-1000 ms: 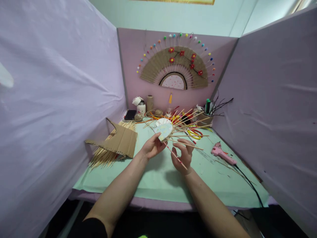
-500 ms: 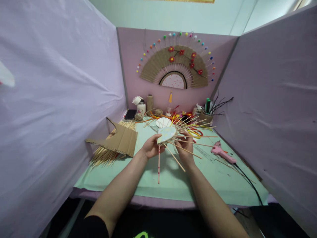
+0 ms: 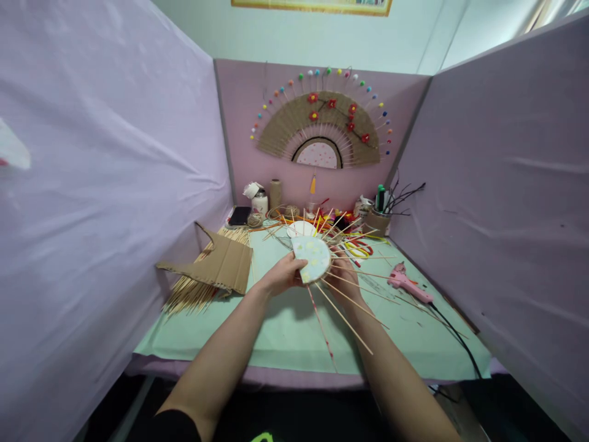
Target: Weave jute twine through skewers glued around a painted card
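Above the table I hold a fan frame: a pale half-disc (image 3: pixel 313 256) with yellow-green patches, and thin wooden sticks (image 3: pixel 346 314) spreading out from its curved edge. My left hand (image 3: pixel 284 275) is closed on the straight edge, its thumb on the front face. Behind the sticks at the curved side, my right hand (image 3: pixel 345 277) grips the frame; its fingertips are partly hidden. One stick (image 3: pixel 319 320), pointing down towards me, has reddish marks.
At left, cut cardboard (image 3: pixel 225 261) lies over a pile of sticks (image 3: pixel 186 299). A pink glue gun (image 3: pixel 409 285) with a black cord rests at right. Scissors (image 3: pixel 359 248), a phone (image 3: pixel 240 215) and a pot of twigs (image 3: pixel 377 222) are farther back. A finished fan (image 3: pixel 280 132) hangs behind.
The fan frame has tilted up, so its patterned face shows more fully. Its lower sticks have swung to the right. Both hands still hold it.
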`<action>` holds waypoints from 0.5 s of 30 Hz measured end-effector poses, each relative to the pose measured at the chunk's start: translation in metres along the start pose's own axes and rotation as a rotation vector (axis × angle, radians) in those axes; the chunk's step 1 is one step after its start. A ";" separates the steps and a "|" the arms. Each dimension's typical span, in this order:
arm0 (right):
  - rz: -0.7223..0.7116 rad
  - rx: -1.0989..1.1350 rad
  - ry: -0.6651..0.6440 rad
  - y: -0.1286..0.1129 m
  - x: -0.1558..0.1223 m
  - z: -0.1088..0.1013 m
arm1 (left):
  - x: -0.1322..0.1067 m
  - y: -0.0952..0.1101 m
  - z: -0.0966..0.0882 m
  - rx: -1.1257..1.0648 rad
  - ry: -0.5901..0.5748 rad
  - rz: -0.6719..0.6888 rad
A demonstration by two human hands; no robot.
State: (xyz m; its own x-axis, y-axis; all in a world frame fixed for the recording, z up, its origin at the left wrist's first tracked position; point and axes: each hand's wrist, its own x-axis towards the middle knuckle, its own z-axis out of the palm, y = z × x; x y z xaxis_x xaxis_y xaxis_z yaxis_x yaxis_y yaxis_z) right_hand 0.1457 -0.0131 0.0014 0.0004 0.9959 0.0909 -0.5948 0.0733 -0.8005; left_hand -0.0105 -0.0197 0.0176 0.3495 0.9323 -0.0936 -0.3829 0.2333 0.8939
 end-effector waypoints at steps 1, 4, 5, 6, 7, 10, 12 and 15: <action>0.025 0.009 -0.021 0.000 0.001 -0.001 | 0.001 -0.002 0.001 0.043 0.025 0.068; 0.061 0.042 -0.061 0.001 0.003 -0.004 | 0.003 -0.007 0.002 0.136 0.084 0.280; 0.063 0.053 -0.064 0.001 0.003 -0.004 | 0.004 -0.007 0.002 0.154 0.091 0.326; 0.059 0.064 -0.063 0.001 0.003 -0.004 | 0.004 -0.008 0.001 0.169 0.095 0.362; 0.057 0.072 -0.062 0.001 0.003 -0.004 | 0.003 -0.008 0.001 0.183 0.100 0.393; 0.054 0.095 -0.032 0.001 0.002 -0.003 | 0.003 -0.007 -0.002 0.254 0.096 0.475; 0.052 0.126 -0.011 0.001 0.003 -0.003 | 0.005 -0.009 -0.005 0.348 0.052 0.506; 0.056 0.186 0.003 0.000 0.004 -0.003 | 0.010 -0.014 -0.011 0.569 -0.035 0.557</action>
State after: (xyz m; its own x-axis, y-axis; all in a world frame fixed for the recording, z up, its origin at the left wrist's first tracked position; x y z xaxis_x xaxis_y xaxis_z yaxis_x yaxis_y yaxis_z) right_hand 0.1485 -0.0087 -0.0001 -0.0348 0.9983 0.0472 -0.7322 0.0067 -0.6811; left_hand -0.0106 -0.0106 -0.0005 0.2655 0.8587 0.4383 -0.0173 -0.4503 0.8927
